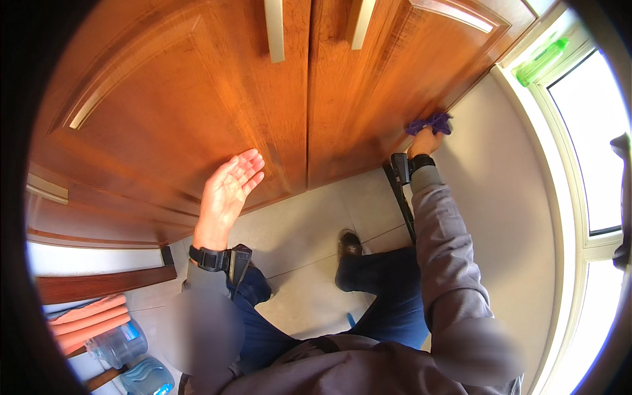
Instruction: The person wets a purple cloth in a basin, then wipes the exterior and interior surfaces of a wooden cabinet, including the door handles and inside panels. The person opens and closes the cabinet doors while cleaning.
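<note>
A purple cloth [432,123] is bunched under my right hand [425,142], at the right edge of a brown wooden cabinet door [365,108] where it meets the pale wall. Palm turned up, my left hand [229,185] hovers in front of the left cabinet door [182,108] with its fingers slightly apart and nothing in it. Whether it touches the door I cannot tell. Two pale bar handles, the left one [275,29] and the right one [362,22], flank the gap between the doors. Each wrist wears a black strap with a device on it.
A green bottle [542,61] stands on the windowsill at the upper right. To the lower left are folded orange cloths [91,318] and two large clear blue water jugs, one [118,340] above the other [148,377]. My shoes rest on the tiled floor [301,276].
</note>
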### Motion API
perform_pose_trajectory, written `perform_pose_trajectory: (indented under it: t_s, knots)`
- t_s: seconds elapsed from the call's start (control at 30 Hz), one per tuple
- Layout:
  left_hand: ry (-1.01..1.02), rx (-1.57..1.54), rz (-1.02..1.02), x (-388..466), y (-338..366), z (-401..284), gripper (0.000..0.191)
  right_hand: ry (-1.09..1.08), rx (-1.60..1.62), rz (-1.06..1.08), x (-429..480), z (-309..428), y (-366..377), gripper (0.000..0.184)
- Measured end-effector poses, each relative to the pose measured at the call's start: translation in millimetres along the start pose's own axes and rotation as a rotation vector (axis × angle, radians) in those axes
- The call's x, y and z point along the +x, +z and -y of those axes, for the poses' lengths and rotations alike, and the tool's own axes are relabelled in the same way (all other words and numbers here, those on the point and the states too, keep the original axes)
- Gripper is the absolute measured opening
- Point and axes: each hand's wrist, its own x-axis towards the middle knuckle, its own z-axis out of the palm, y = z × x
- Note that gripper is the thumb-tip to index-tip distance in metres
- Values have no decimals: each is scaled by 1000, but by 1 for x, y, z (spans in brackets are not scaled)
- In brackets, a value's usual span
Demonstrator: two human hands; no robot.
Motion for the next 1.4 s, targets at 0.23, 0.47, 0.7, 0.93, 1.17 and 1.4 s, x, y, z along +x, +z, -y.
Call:
perform_pose_trajectory:
  t_s: [0.23, 0.47, 0.7, 0.93, 1.17, 1.4]
  knots:
    - [-13, -1, 50, -2, 0, -3, 44, -142, -134, 484, 23, -196, -66, 45]
    - [-12, 24, 59, -5, 0, -2, 49, 739, -118, 183, 3, -251, -103, 36]
    - [15, 36, 76, -8, 2, -3, 44, -220, -1405, 881, -18, -268, -136, 49]
    - [34, 60, 13, -7, 6, -3, 39, 217, -952, 759, -22, -316, -151, 44]
    - [14, 38, 2, -6, 6, -3, 38, -108, -1318, 1007, -74, -250, -133, 33]
    - [6, 43, 17, -4, 3, -2, 40, 1048, -105, 270, -74, -205, -91, 29]
